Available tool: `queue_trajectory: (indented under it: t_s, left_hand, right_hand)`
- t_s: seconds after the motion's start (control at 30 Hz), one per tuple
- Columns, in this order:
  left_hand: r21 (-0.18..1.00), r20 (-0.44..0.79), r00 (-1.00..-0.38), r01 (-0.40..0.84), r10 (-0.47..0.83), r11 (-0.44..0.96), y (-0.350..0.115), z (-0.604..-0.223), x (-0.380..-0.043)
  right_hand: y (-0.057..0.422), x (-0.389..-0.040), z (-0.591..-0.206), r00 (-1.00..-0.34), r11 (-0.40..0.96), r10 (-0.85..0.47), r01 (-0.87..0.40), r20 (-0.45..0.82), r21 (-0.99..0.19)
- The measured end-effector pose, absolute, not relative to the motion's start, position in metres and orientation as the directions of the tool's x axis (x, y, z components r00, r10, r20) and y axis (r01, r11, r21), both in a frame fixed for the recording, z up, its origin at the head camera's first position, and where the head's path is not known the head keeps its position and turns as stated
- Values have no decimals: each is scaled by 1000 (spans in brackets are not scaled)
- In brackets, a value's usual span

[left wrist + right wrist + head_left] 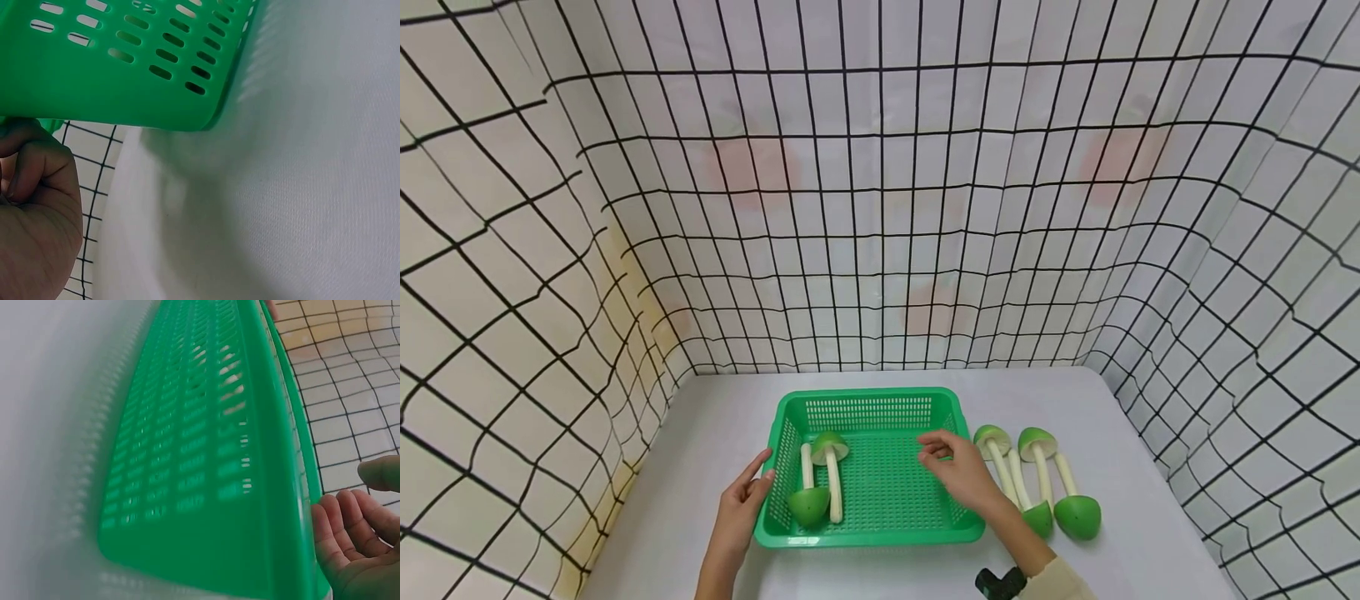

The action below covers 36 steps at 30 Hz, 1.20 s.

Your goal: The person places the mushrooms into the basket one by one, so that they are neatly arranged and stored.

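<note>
A green plastic basket [880, 537] stands on the white table. In its left part lie two toy mushrooms with green caps and pale stems, one cap-down [808, 506] and one cap-up [831, 446]. My left hand [735, 508] holds the basket's left rim, thumb and forefinger at the edge; the left wrist view has its curled fingers [40, 165] right below the rim. Over the basket's right side hovers my right hand [958, 471], fingers loosely bent. In the right wrist view its thumb [381, 473] stands apart from the fingers, with nothing between them.
Several more green-capped mushrooms [1078, 517] lie on the table just right of the basket, caps facing alternate ways. White walls with black grid netting [880, 208] enclose the table at the back and both sides. A dark wrist strap [1000, 583] is on the right forearm.
</note>
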<state>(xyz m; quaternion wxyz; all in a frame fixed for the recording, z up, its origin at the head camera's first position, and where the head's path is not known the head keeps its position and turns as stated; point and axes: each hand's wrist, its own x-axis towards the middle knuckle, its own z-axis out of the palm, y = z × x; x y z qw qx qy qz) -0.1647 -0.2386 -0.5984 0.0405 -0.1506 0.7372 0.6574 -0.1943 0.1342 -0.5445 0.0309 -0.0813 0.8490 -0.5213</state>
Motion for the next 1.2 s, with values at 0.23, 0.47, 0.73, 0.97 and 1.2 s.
queue_trajectory:
  t_s: [0.23, 0.47, 0.73, 0.97, 1.2]
  left_hand:
    - [960, -250, -953, -267, -170, 88, -238, -598, -164]
    - [958, -260, -951, -276, -170, 81, -238, -596, -164]
    - [959, -264, -950, -278, -164, 65, -237, -597, -164]
    - [954, -287, -947, -295, -146, 43, -240, -600, -167]
    - [960, -262, -953, -273, -155, 58, -238, -597, -165]
  right_hand:
    - [153, -196, -547, -994, 462, -100, -76, 34, -884]
    - [172, -195, -539, -997, 475, -70, -66, 36, -877]
    - [188, -197, -532, -999, 463, -23, -33, 25, -886]
    - [209, -195, -539, -1000, 442, -2, -8, 8, -897]
    - [231, -193, -538, -1000, 454, 23, -5, 17, -891]
